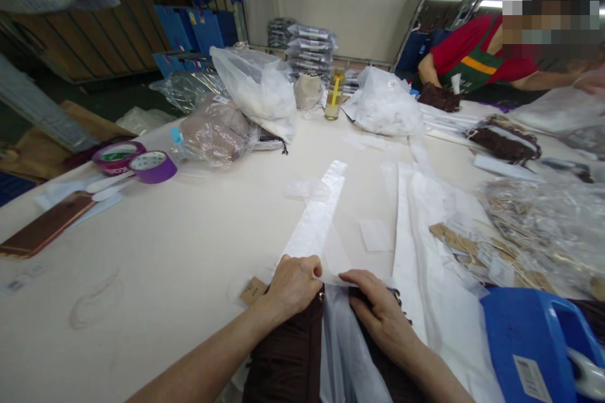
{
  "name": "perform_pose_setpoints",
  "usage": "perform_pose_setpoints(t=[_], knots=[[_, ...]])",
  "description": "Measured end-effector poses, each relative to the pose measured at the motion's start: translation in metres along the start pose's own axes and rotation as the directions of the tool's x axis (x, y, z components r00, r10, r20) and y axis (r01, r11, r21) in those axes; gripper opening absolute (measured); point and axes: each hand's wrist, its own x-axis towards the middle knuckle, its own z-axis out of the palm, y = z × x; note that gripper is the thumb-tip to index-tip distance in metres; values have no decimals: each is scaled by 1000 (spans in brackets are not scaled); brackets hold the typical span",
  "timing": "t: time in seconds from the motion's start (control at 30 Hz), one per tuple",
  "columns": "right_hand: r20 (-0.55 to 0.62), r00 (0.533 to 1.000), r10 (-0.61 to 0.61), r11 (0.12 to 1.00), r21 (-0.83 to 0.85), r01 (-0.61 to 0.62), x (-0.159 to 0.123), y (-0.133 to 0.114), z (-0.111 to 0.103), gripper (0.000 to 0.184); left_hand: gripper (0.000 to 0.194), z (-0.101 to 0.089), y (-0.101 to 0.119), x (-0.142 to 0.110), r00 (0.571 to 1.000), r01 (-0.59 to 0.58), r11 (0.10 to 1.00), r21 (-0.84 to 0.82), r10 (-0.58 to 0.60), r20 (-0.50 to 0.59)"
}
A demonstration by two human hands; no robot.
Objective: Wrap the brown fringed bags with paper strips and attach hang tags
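My left hand (292,286) is closed in a pinch on the edge of a thin clear plastic bag (316,220) that stretches away across the white table (189,239). My right hand (378,308) grips the same bag's edge just to the right, fingers curled. Under both hands lies a folded dark brown garment (288,359), with more of the clear plastic draped down over its middle. A small brown paper tag (253,290) lies beside my left hand.
A phone (45,225) and purple tape rolls (152,166) sit at the left. Filled plastic bags (258,88) and a bottle (334,94) stand at the back. Brown tags in plastic (520,239) and a blue bin (539,346) are on the right. A person in a red top (472,56) works at the far right.
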Motion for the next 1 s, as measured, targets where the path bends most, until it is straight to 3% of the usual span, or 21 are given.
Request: perform_pose_setpoints(t=[0.13, 0.27, 0.43, 0.6, 0.77, 0.87, 1.0], knots=[[-11, 956, -292, 954, -70, 291, -36, -6, -10, 40, 10, -2, 0, -1, 1000, -20, 1000, -20, 20, -9], [72, 915, -396, 906, -131, 403, -58, -14, -18, 42, 10, -3, -2, -2, 999, -43, 999, -25, 43, -22], [150, 853, -499, 792, -321, 520, -54, -32, -22, 34, 7, -2, -3, -1, 997, -62, 998, -8, 61, -45], [320, 848, -423, 789, -331, 518, -47, -45, -23, 23, 9, -5, 4, -19, 973, -157, 985, 66, 165, -159], [184, 838, -514, 791, -277, 546, -55, -35, -19, 29, 19, -2, 15, -74, 850, -354, 898, 262, 426, -310], [95, 834, -543, 803, -230, 550, -60, -26, -14, 29, 14, 19, 15, -106, 832, -456, 874, 169, 486, -269], [73, 853, -517, 832, -191, 521, -62, -21, -9, 26, 12, 52, 7, -125, 855, -487, 864, 128, 502, -133]])
